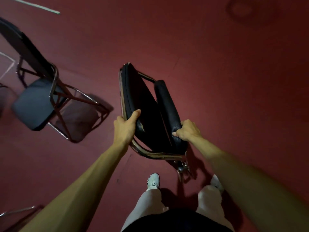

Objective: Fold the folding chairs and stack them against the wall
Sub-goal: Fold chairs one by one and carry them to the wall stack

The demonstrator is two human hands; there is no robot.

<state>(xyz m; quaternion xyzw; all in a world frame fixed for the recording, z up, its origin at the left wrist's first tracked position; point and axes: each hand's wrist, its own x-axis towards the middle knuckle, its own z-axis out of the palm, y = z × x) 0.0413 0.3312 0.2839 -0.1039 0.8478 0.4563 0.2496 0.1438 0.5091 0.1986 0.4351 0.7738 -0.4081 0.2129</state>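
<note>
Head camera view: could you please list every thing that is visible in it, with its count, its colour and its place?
folded chair: one, black pads on a chrome frame, centre, held in both hands
open chair: one, dark blue-grey seat, chrome frame, standing at the left
chrome tube: one, silver, bottom left corner; perhaps part of another chair
pale strip: one, whitish, top left
floor: one, dark red, all around
shoes: two, white, bottom centre
trousers: one pair, light, bottom centre
left hand: one, grips the left pad of the folded chair
right hand: one, grips the near end of its right pad
</note>
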